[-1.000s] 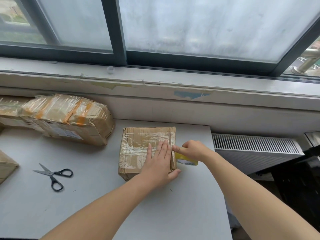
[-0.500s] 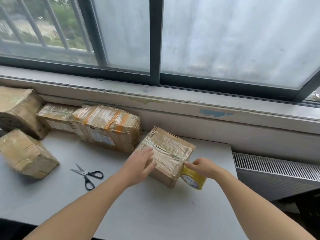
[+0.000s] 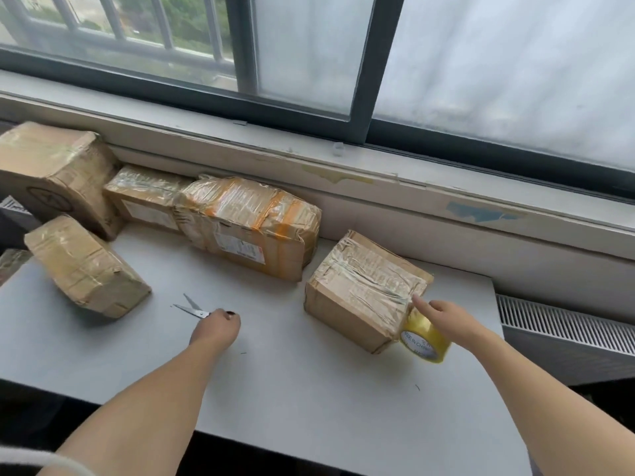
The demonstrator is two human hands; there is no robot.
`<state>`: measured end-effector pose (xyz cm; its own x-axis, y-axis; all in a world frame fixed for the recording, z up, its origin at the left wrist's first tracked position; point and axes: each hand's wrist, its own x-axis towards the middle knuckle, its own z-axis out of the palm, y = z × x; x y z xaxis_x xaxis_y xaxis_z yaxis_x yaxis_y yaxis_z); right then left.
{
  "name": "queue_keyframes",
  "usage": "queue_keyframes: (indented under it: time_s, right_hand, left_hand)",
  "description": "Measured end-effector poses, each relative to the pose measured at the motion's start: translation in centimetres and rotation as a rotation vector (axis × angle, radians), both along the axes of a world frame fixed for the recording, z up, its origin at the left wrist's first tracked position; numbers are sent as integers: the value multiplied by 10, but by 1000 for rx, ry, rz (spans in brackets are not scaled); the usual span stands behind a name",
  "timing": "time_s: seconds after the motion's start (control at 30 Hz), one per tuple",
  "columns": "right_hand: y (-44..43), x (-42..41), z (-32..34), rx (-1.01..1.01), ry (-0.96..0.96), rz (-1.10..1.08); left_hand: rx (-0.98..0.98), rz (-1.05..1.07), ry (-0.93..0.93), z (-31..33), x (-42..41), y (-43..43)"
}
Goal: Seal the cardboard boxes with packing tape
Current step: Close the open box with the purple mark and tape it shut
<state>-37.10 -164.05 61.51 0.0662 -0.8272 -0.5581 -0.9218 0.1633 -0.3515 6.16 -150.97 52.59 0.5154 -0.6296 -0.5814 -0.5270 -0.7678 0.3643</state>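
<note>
Right hand (image 3: 450, 319) first: the index finger (image 3: 418, 301) is straight out, pinning the tape onto the top edge of the box (image 3: 364, 290) at its near right corner. As far as I can see, the other fingers are wrapped on the tape roll (image 3: 426, 341), which hangs in the air tight against that corner, strip not yet cut.

The left hand (image 3: 214, 333) is down on the scissors (image 3: 192, 309), fingers curled over the handles. They're hidden under my hand, so I honestly can't tell if I've got a proper hold. The blades poke out to the left, flat on the table (image 3: 309, 389).

The box sits toward the back right of the table, just apart from the taped boxes (image 3: 247, 221) lined up under the window.

Tip for this bit, I reckon: don't lift that index finger. Keep the strip taut, bring the scissors across, and snip close to the roll so the loose end can't curl back onto itself. Then rub the tail down the side.
</note>
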Motion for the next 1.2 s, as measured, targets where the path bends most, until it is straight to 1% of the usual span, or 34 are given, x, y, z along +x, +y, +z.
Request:
queue_keyframes:
  time_s: [0.1,0.2,0.3,0.4,0.53,0.63,0.8,0.87,0.97,1.1,1.2]
  right_hand:
    - [-1,6,0,-69,46,-23]
    - [-1,12,-2,-105,95,-18]
    - [0,16,-5,-118,85,-36]
    - [2,16,-6,-123,79,-47]
    - [2,17,-6,-107,52,-68]
    - [4,18,-4,-102,47,-67]
    - [6,19,-3,-93,12,-72]
    - [8,18,-3,-83,-1,-77]
    - [8,15,-2,-75,-17,-82]
    - [10,16,-4,-88,-35,-99]
    - [13,17,-4,-95,-38,-110]
  left_hand:
    - [27,-2,-22,-7,9,-4]
    - [66,-83,-94,-9,10,-11]
    - [112,-186,-148,-7,2,-21]
    - [140,-225,-140,-8,-11,-28]
    - [120,-225,-124,-15,-33,-31]
    - [72,-236,-149,-17,-51,-30]
    - [-24,-349,-155,-20,-69,-28]
    - [-67,-377,-201,-18,-74,-28]
    - [-37,-391,-320,-14,-72,-27]
    - [-4,-407,-253,-16,-61,-23]
    - [14,-431,-256,-13,-61,-21]
